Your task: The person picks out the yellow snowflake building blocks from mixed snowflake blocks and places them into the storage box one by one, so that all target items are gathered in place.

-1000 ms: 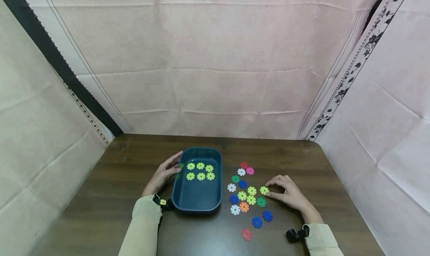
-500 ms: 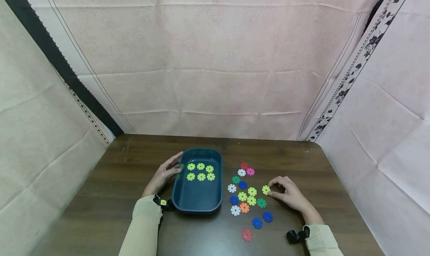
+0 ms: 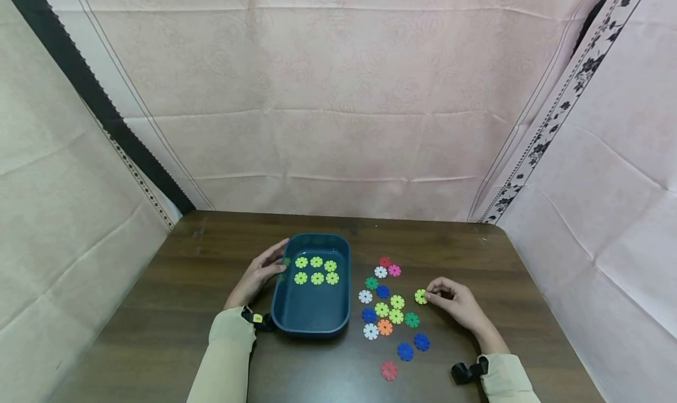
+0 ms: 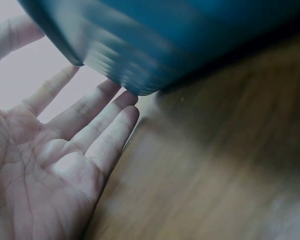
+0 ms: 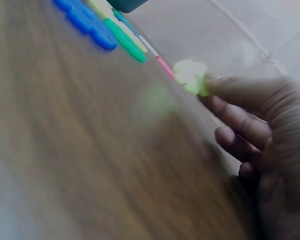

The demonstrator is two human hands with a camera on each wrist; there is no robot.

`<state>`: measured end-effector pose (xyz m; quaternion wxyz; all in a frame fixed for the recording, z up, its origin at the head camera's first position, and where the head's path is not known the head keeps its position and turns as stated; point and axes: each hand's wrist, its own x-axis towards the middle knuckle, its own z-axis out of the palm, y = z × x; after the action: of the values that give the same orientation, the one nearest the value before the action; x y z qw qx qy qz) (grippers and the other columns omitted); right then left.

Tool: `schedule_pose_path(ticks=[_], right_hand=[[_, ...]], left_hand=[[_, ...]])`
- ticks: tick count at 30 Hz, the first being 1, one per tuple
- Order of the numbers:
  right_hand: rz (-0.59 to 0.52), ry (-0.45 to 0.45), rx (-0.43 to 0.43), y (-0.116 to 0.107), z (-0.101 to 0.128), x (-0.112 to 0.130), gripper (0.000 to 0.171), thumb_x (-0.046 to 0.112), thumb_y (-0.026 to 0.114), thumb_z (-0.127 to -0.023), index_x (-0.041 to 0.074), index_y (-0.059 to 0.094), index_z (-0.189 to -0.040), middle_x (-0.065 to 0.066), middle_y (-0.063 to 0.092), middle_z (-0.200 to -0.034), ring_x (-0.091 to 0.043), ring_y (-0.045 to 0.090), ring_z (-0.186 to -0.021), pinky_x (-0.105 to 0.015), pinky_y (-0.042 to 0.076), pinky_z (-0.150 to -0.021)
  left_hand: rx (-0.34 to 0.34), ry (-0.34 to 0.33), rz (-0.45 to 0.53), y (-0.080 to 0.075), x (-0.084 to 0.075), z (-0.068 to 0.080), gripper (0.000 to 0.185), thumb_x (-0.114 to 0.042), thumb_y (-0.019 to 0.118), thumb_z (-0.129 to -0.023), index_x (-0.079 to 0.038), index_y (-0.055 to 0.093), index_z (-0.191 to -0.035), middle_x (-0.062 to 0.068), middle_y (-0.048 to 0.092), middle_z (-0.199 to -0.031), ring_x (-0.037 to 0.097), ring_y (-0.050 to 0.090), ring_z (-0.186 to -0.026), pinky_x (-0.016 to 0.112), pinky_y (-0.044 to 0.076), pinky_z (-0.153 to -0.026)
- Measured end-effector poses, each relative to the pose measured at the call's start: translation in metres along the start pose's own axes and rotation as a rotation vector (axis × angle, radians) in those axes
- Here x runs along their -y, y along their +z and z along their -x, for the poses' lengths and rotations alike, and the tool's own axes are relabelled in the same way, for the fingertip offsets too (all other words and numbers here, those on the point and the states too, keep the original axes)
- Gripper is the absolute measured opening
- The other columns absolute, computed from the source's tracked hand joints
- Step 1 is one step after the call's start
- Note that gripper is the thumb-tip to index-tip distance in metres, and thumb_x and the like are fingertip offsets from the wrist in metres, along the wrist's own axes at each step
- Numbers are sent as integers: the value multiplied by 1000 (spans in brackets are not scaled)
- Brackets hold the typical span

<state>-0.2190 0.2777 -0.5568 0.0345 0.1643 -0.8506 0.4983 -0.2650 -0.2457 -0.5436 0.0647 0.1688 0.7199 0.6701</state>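
Observation:
My right hand pinches a yellow-green flower-shaped plastic disc between thumb and fingers. In the right wrist view the disc is tilted up off the table, with its blurred green reflection below. My left hand rests against the left side of a dark teal tray. In the left wrist view its fairly straight fingers touch the tray's outer wall. Inside the tray lie several yellow-green discs in two rows. More loose yellow-green discs lie left of my right hand.
Between tray and right hand, flower discs lie scattered on the wooden table: several blue, white, green, an orange, a pink and red. Pale cloth walls enclose the table's back and sides.
My right hand has drawn the pinched yellow-green disc slightly right and away from the other discs, and tipped it up. The left hand and tray have stayed in place.

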Motion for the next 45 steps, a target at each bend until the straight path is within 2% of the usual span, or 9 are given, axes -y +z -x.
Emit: schedule_pose_path(ticks=[4,7,13,22,25,29,34,40,45], right_hand=[[-78,-13,-25,5,-3,8,12,16,75,-92,13,69,-102,-5,72,-92,-16,64,-81,-26,51,-69],[-62,-39,21,13,-10,21,13,15,74,-93,10,69,-105,-6,72,-94,-19,67,-85,-27,54,-73],[2,-106,124,27,-35,56,12,7,70,-95,2,69,-107,-11,72,-95,-31,68,-88,-35,55,-76],[-16,-232,257,58,-77,106,9,24,69,-98,22,70,-106,7,71,-96,-20,66,-88,-34,54,-71],[-15,-298,324,73,-91,124,8,25,68,-99,23,69,-106,9,70,-97,-16,66,-89,-35,55,-71],[-15,-371,427,95,-106,142,11,23,67,-99,18,69,-109,8,71,-99,-12,67,-90,-35,56,-74],[37,-432,525,130,-123,154,12,21,66,-99,15,69,-110,9,71,-100,-6,66,-92,-28,55,-76],[104,-462,684,171,-137,156,11,18,64,-100,14,69,-109,11,70,-100,1,64,-93,-21,53,-82],[134,-419,717,189,-143,158,8,14,64,-100,13,71,-105,9,71,-96,1,65,-89,-19,52,-80]], left_hand=[[15,-5,6,0,1,-1,60,-11,58,-101,-26,38,-156,11,42,-155,32,37,-143,58,22,-116],[11,-8,-2,0,3,0,60,-13,58,-101,-26,38,-156,11,43,-154,33,38,-142,59,23,-115],[5,-12,-7,1,0,2,60,-15,58,-101,-26,38,-157,14,45,-152,37,42,-138,58,30,-112],[12,-30,-1,-1,-2,1,60,-15,58,-102,-27,37,-157,12,43,-154,35,40,-141,57,30,-113],[10,-29,-4,-1,-2,1,61,-15,57,-101,-27,36,-157,12,44,-154,34,41,-140,55,33,-112],[9,-32,-14,-1,-1,1,61,-15,57,-101,-28,36,-157,11,46,-152,33,44,-138,51,37,-110],[-13,-47,-5,0,-2,1,60,-13,58,-101,-31,40,-155,6,47,-151,29,45,-137,51,36,-111],[1,-31,-21,0,-2,1,60,-11,55,-102,-29,37,-157,8,44,-154,31,41,-140,55,33,-112],[-4,-42,-22,1,0,2,60,-11,55,-102,-31,38,-156,7,45,-153,32,43,-139,58,33,-111]])
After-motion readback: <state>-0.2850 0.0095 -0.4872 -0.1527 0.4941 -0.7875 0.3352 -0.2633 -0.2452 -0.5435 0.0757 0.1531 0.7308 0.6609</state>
